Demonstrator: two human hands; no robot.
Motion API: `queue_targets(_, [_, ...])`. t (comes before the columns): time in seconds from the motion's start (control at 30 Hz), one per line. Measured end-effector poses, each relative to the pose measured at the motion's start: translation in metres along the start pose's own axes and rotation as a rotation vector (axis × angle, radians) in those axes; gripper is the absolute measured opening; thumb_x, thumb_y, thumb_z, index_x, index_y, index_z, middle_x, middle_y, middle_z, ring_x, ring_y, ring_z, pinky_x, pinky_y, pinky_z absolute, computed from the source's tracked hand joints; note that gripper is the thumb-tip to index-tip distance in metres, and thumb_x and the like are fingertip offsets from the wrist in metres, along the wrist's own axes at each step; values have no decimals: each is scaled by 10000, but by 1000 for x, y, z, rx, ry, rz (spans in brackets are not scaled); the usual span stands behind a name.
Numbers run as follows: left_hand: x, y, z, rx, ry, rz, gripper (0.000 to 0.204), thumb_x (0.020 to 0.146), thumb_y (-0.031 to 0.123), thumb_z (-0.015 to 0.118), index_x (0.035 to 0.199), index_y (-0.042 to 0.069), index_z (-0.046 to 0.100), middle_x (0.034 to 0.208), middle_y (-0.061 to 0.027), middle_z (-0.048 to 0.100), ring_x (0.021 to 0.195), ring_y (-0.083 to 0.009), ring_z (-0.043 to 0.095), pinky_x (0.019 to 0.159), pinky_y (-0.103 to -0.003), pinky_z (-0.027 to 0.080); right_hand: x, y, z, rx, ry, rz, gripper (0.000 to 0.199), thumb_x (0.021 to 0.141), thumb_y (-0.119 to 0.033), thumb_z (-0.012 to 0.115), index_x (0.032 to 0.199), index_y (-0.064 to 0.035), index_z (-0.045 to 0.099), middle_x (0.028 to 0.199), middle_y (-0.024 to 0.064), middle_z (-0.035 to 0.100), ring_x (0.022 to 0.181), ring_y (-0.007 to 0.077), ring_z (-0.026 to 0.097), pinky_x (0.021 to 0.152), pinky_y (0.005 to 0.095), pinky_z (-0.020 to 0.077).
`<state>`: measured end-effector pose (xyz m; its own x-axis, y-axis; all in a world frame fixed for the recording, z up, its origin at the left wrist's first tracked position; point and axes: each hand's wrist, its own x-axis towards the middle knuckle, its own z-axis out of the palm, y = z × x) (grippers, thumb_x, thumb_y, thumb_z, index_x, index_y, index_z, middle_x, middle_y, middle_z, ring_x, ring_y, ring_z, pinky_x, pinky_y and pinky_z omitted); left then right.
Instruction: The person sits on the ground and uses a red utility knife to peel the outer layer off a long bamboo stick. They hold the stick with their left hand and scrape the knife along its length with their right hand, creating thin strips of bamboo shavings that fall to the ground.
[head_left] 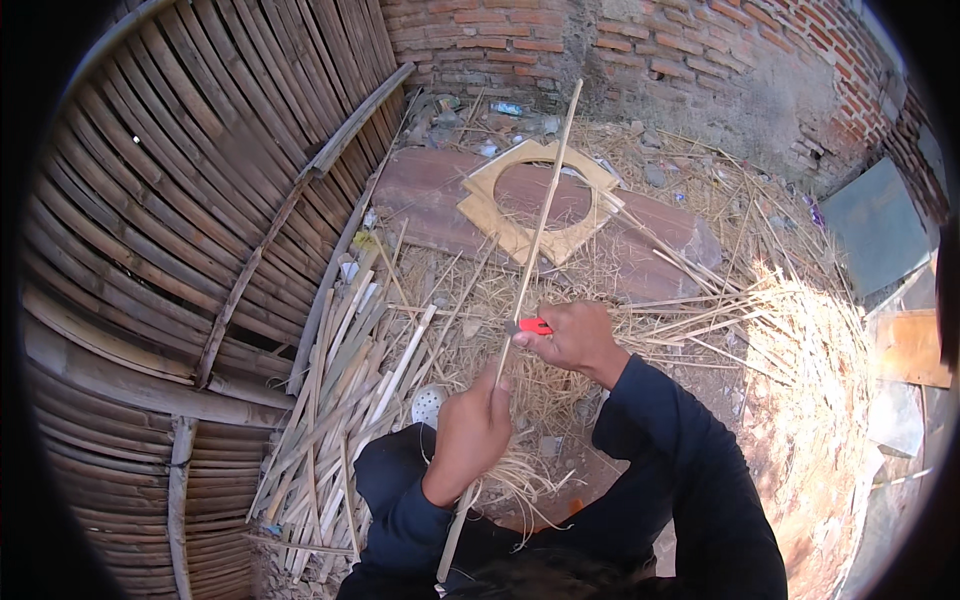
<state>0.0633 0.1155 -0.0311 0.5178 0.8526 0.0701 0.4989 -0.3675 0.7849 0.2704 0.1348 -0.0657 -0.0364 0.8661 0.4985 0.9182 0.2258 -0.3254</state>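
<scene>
A long, thin bamboo strip point(549, 195) runs slantwise from my lap up past the middle of the view. My left hand point(468, 432) is closed around its lower part, thumb along the strip. Just above, my right hand point(578, 338) grips a red-handled knife point(534, 326), whose dark blade end lies against the strip. Most of the knife's handle is hidden in my fingers. Curled shavings point(515, 485) lie below my hands, near my lap.
Many split bamboo strips point(330, 440) are heaped at the left, beside a bamboo slat wall point(200, 200). Ahead, a wooden board with a round hole point(480, 185) lies on a brown panel point(410, 190). More strips point(690, 310) lie right. A brick wall point(700, 80) stands behind.
</scene>
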Motion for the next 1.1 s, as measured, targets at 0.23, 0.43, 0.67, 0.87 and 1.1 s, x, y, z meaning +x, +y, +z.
queue_targets(0.23, [-5,0,2,21,-39,36,228,901,108,491,1085,-21,520,548,-224,526,544,-431,558,513,-510,423,20,51,4,-204,1,68,636,804,-691,490,629,-86,582,537,134,561,508,326,587,473,437,445])
queue_targets(0.43, [-27,-2,15,-4,-214,80,254,906,119,487,1102,-39,518,547,-218,535,546,-425,564,512,-512,425,13,149,-19,-364,52,338,633,847,-665,443,721,-77,643,601,167,592,582,339,605,522,452,457])
queue_targets(0.67, [-38,-3,9,-55,-381,73,293,908,138,503,1160,-8,531,586,-215,554,572,-401,592,528,-489,450,-16,239,-32,-453,76,959,756,893,-679,301,857,-23,676,828,242,653,823,410,638,705,494,497])
queue_targets(0.87, [-75,-25,17,-177,-459,-36,270,949,144,505,1177,23,583,572,-54,489,532,-93,492,510,-308,401,-91,274,-44,-203,27,1089,825,914,-651,233,1033,56,641,1065,311,611,1066,426,573,908,460,443])
queue_targets(1.1, [-46,-5,4,-308,-197,-103,264,958,136,478,1179,29,576,544,-20,487,498,-58,449,471,-262,366,-26,189,-36,-76,-176,651,654,923,-592,365,859,4,627,791,262,622,780,422,604,710,486,447])
